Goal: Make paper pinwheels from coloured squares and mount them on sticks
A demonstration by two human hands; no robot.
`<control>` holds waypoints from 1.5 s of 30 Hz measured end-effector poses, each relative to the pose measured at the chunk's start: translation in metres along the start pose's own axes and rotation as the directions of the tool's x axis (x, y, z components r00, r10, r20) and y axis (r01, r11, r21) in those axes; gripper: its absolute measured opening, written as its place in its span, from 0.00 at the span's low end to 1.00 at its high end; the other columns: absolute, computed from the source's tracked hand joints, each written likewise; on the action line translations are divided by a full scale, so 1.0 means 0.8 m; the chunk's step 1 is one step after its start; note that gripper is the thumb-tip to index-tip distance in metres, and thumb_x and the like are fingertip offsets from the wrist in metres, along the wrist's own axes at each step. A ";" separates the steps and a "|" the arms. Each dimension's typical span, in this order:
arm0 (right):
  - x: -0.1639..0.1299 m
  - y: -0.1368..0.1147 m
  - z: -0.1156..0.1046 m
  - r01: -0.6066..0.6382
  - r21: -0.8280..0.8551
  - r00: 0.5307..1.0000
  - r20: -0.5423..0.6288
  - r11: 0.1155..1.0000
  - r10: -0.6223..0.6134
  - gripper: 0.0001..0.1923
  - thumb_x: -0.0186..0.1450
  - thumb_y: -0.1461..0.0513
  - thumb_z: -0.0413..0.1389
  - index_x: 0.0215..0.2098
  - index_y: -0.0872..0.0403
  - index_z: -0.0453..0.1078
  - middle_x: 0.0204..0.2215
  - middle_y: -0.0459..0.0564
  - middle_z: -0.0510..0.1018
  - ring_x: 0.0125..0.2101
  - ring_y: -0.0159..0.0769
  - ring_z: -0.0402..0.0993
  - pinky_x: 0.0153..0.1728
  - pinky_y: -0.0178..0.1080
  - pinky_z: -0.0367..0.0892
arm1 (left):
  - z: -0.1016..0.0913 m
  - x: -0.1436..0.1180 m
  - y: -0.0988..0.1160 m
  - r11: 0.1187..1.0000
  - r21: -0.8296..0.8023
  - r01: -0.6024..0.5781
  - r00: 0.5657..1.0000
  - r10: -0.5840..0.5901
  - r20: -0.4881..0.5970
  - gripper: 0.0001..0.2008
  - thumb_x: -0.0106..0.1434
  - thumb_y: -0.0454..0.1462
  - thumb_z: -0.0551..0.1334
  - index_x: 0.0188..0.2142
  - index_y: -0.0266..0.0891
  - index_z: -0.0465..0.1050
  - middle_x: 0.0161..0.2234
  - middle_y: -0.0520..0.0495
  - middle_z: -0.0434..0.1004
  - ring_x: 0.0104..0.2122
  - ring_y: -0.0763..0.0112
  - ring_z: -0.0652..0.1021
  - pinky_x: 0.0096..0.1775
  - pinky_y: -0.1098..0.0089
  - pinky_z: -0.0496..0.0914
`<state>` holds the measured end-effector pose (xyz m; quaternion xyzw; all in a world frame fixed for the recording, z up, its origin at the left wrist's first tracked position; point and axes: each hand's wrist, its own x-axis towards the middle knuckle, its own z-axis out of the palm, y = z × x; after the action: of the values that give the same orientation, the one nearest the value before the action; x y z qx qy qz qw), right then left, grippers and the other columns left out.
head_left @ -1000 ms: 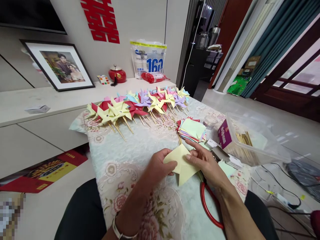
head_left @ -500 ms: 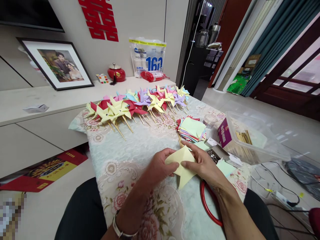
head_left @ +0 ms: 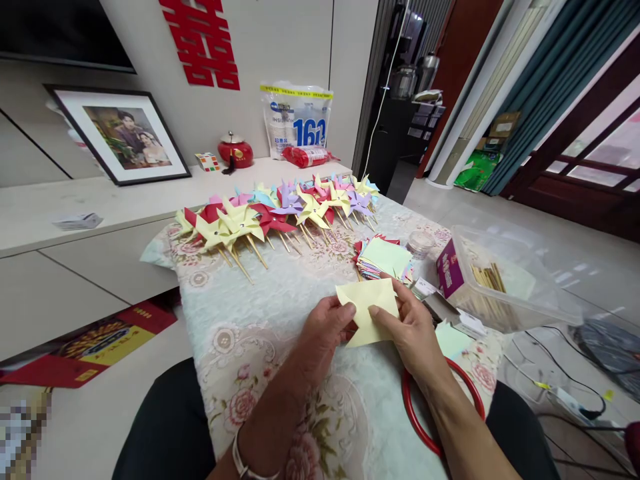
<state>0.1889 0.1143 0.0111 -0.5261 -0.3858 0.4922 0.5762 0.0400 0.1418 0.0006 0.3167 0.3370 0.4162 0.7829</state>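
Both hands hold a pale yellow paper square just above the floral tablecloth. My left hand pinches its left edge and my right hand grips its right side with the thumb across the front. The sheet stands nearly flat and upright toward me. Beyond it lies a stack of coloured paper squares. A row of finished paper pinwheels on wooden sticks lies across the far part of the table.
A clear plastic tub with wooden sticks sits at the right, a purple box against it. A small round jar stands behind the stack. A red ring lies under my right wrist. A low white counter runs behind the table.
The yellow paper has been lifted and turned from a folded, pointed shape lying low to a flatter square held up. Both hands rose slightly with it.
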 end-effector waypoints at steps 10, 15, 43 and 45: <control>-0.005 -0.003 0.011 0.054 -0.098 0.998 -0.033 0.994 -0.057 0.40 0.56 0.55 0.66 0.63 0.54 0.60 0.50 0.55 0.80 0.47 0.45 0.78 0.44 0.42 0.74 | 0.014 0.000 -0.009 0.999 -0.032 -0.031 1.000 0.031 -0.004 0.27 0.47 0.38 0.73 0.48 0.32 0.77 0.40 0.41 0.85 0.42 0.54 0.82 0.48 0.61 0.72; -0.005 -0.001 0.012 0.060 -0.113 0.997 -0.035 0.992 -0.064 0.38 0.56 0.55 0.66 0.61 0.53 0.62 0.51 0.55 0.80 0.49 0.47 0.77 0.46 0.44 0.73 | 0.014 0.002 -0.010 0.999 -0.017 -0.043 0.998 0.042 -0.038 0.25 0.47 0.38 0.73 0.46 0.32 0.79 0.38 0.41 0.85 0.40 0.55 0.82 0.46 0.62 0.73; 0.005 0.004 -0.020 0.639 -0.482 0.764 0.309 0.600 -0.566 0.13 0.65 0.66 0.60 0.46 0.44 0.78 0.37 0.49 0.75 0.40 0.39 0.72 0.40 0.43 0.68 | -0.017 0.006 0.007 0.993 -0.064 -0.099 0.987 0.089 -0.134 0.24 0.48 0.38 0.72 0.45 0.31 0.77 0.37 0.41 0.85 0.37 0.56 0.82 0.39 0.64 0.74; 0.004 0.002 -0.020 0.662 -0.483 0.749 0.389 0.573 -0.536 0.12 0.67 0.66 0.58 0.44 0.45 0.78 0.36 0.49 0.74 0.38 0.38 0.72 0.38 0.41 0.68 | -0.018 0.006 0.008 0.994 -0.053 -0.099 0.983 0.090 -0.158 0.25 0.47 0.38 0.72 0.45 0.31 0.77 0.36 0.41 0.85 0.37 0.56 0.82 0.39 0.64 0.74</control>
<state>0.2048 0.1137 0.0071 -0.4635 -0.7305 0.1699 0.4718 0.0278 0.1520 -0.0036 0.2752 0.3689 0.4863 0.7427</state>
